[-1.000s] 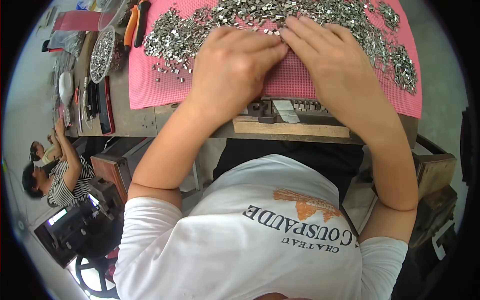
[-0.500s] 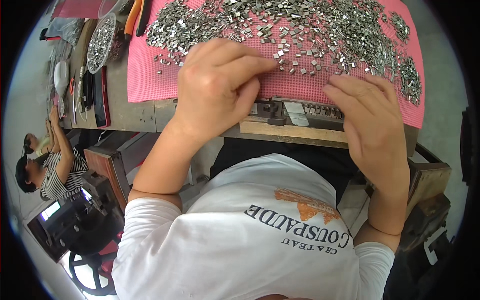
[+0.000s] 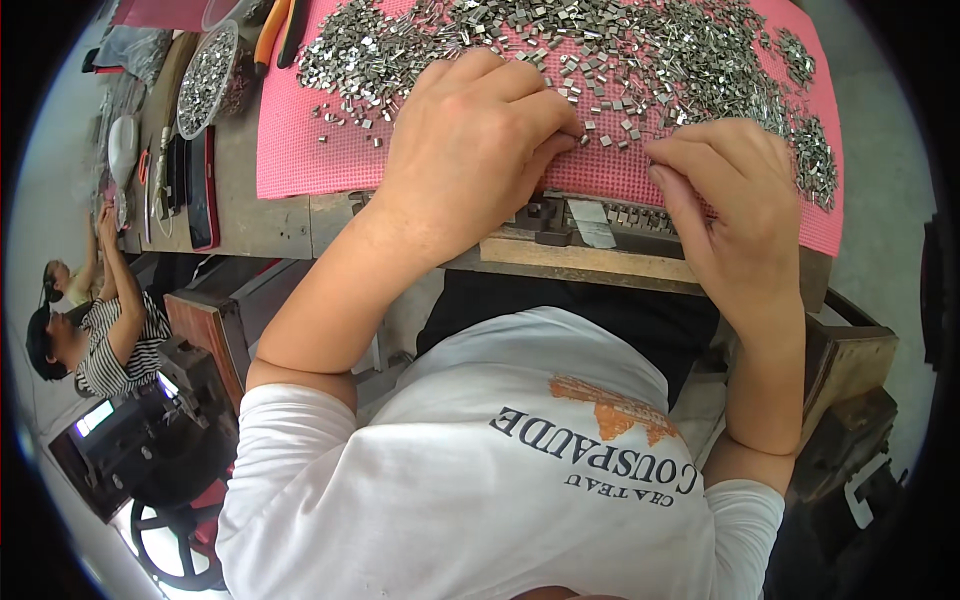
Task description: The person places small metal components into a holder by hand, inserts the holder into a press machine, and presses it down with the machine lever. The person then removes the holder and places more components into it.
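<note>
My left hand [image 3: 478, 145] is over the near part of a pink mesh mat [image 3: 310, 170]. Its thumb and forefinger meet in a pinch beside loose small square metal pieces [image 3: 605, 140]; whatever lies between the fingertips is too small to make out. To the right, my right hand [image 3: 735, 195] also has thumb and forefinger drawn together, just above the mat's near edge. A tiny thing may sit at those fingertips, but I cannot tell its kind. Farther back, a wide heap of shiny metal pieces [image 3: 690, 65] and thin pins covers the mat.
A metal fixture with a toothed row [image 3: 645, 217] runs along the bench's front edge. At left stand a clear tub of metal parts [image 3: 207, 80], orange-and-black handled pliers [image 3: 268, 40] and a dark phone-like slab [image 3: 203, 190]. Another person [image 3: 110, 340] sits at far left near a machine with a handwheel [image 3: 175, 545].
My left hand has shifted right and its thumb has come up against the forefinger. My right hand's fingers, stretched out before, have drawn into a pinch.
</note>
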